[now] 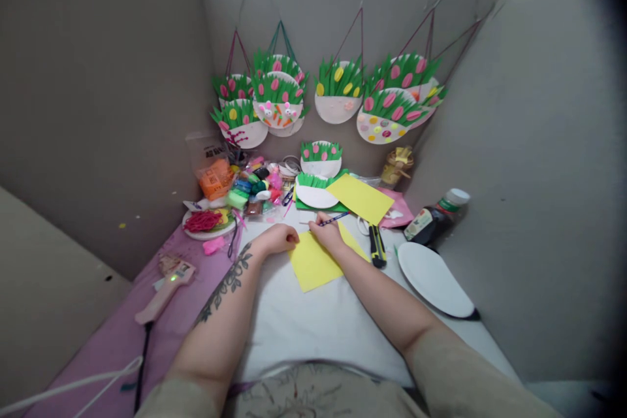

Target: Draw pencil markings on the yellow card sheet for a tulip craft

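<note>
Khaki T-shirt (323, 392) fabric, printed with thin dark line art, fills the bottom edge. Beyond it, a wrinkled white cloth (279, 339) carries a smooth, flat yellow sheet (316, 266), centred between the 2 forearms; the left forearm bears a leafy tattoo. The right hand (327, 233) pinches a slim, dark-blue patterned pencil (339, 217) between thumb and fingers, over the sheet's far part. The left hand (279, 239) rests at the sheet's left corner, fingers curled; whether they grip the paper, I cannot tell.

Lettering is scarce. Dark print on the clear plastic bag (200, 147) around an orange packet (216, 179) is too small to read, as is the pale label on the dark, white-capped bottle (434, 221) at right. Near the right forearm lies a black-and-yellow box cutter (377, 248); further right, a smooth white half-round plate (434, 279). A pink glue gun (166, 294), green light glowing, lies on mauve cloth (102, 346) at left.

Behind, a second yellow sheet (361, 198) overlaps green paper. Pink stringy yarn (203, 221) heaps on a plate. Half-plate baskets (339, 95) with spiky green paper grass and oval eggs hang by cords against grey panels (304, 6).
</note>
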Demonstrator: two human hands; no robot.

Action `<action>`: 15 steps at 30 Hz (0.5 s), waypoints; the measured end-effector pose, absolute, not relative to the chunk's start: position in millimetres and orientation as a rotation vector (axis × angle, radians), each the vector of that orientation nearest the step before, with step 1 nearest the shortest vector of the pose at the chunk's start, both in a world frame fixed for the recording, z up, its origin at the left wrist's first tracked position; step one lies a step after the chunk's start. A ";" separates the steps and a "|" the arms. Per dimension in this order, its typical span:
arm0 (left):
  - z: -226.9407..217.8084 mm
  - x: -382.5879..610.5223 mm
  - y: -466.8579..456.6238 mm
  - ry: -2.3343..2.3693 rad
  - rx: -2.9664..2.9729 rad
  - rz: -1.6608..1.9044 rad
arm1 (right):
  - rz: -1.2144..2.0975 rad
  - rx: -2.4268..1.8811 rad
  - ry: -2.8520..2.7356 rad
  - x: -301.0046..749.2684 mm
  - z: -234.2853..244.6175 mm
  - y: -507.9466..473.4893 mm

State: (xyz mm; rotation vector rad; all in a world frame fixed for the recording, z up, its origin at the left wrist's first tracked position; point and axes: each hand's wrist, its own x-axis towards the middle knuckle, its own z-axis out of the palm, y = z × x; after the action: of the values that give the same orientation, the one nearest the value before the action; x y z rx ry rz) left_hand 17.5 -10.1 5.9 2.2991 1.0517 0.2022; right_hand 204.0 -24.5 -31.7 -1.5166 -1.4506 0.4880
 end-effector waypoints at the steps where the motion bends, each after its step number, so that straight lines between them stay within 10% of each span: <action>1: 5.2 17.5 -9.8 1.052 2.298 0.203 | 0.489 -1.518 -1.450 204.4 -32.3 -24.4; 15: 8.8 17.5 -11.4 1.048 2.302 0.199 | 0.493 -1.519 -1.499 202.5 -31.9 -24.5</action>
State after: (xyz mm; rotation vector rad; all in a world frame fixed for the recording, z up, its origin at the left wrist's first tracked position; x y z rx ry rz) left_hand 17.5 -11.4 8.8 2.3024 1.0477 0.1990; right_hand 202.5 -24.5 -31.9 -1.5195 -1.4995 0.4930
